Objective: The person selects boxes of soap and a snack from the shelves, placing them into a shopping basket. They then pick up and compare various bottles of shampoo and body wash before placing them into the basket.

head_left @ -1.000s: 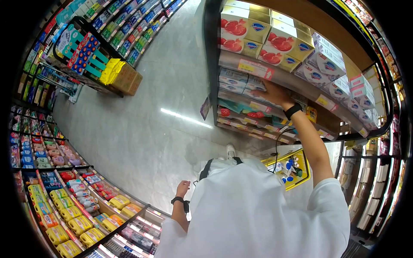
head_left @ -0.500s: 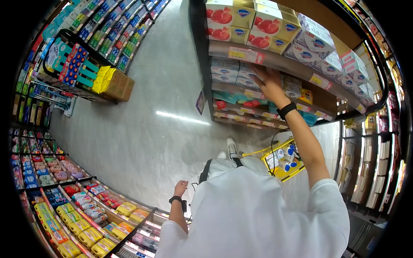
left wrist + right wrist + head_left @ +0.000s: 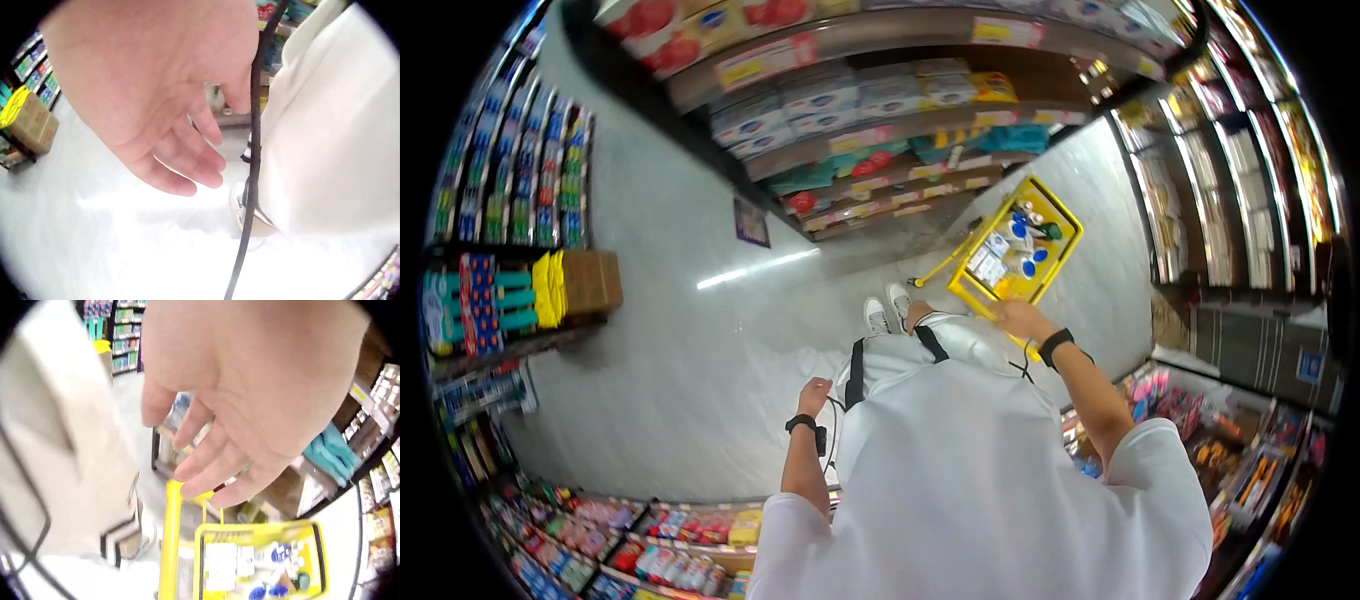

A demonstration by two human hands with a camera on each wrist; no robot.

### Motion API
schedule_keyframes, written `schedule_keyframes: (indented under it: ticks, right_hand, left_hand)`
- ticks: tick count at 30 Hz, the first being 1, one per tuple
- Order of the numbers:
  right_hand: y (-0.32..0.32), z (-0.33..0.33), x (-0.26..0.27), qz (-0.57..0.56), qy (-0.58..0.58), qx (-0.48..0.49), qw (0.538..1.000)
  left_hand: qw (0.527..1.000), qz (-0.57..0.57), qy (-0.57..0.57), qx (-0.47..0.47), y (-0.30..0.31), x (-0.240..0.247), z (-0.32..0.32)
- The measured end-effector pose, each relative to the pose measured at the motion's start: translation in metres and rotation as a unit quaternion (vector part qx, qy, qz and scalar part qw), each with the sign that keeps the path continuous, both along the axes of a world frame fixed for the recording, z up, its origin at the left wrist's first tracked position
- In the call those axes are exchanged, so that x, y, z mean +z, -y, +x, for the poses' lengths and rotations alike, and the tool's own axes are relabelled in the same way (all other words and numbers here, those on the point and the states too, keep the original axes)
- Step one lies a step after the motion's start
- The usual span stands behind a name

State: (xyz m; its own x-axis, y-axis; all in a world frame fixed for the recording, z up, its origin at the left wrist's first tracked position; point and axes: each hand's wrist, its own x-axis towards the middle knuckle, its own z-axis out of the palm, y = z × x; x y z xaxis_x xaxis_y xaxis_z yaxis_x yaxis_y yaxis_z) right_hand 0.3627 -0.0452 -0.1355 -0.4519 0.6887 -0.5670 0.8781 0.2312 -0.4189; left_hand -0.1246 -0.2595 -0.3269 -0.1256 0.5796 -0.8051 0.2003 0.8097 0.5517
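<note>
The yellow basket (image 3: 1072,262) stands on the floor at the right, with white boxes (image 3: 986,266) and bottles with blue parts (image 3: 1028,268) inside. At its near end is my right hand (image 3: 1022,320). In the right wrist view that hand (image 3: 231,400) has its fingers apart and slightly bent, with nothing held, the fingertips close to the top of a yellow handle bar (image 3: 170,544); whether they touch it I cannot tell. My left hand (image 3: 813,396) hangs beside the white shorts, and its fingers are loose and empty in the left wrist view (image 3: 156,94).
Ahead is a shelf unit (image 3: 900,50) with boxed soap and blue-green packs. A display with a brown carton (image 3: 592,281) stands at the left. More shelves (image 3: 1245,190) line the right side, and bins of goods (image 3: 1200,440) lie at the lower right. Grey floor runs between them.
My right hand has left the shelf of soap boxes and come down to the basket. The view has turned to the right, showing the whole basket. The left hand still hangs.
</note>
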Motion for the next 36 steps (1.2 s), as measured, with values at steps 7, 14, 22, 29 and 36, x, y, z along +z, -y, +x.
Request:
schedule_keyframes:
  ticks: [7, 14, 22, 29, 36]
  right_hand:
    - [0.144, 0.07, -0.023, -0.162, 0.017, -0.358, 0.919]
    - [0.167, 0.085, -0.039, -0.125, -0.124, -0.467, 0.867]
    - [0.043, 0.108, -0.079, -0.055, -0.189, -0.405, 0.893]
    - [-0.042, 0.132, -0.247, -0.097, -0.029, -0.36, 0.928]
    - [-0.127, 0.111, -0.312, -0.128, 0.046, -0.573, 0.808]
  left_hand:
    - [0.985, 0.051, -0.02, -0.163, -0.094, 0.005, 0.021]
    - [0.946, 0.066, -0.047, -0.313, -0.17, 0.016, 0.066]
    - [0.926, 0.138, -0.057, -0.346, -0.2, 0.05, 0.16]
    - [0.944, 0.064, -0.055, -0.318, -0.15, 0.126, 0.248]
    - [0.986, -0.14, -0.002, -0.096, -0.047, 0.129, 0.214]
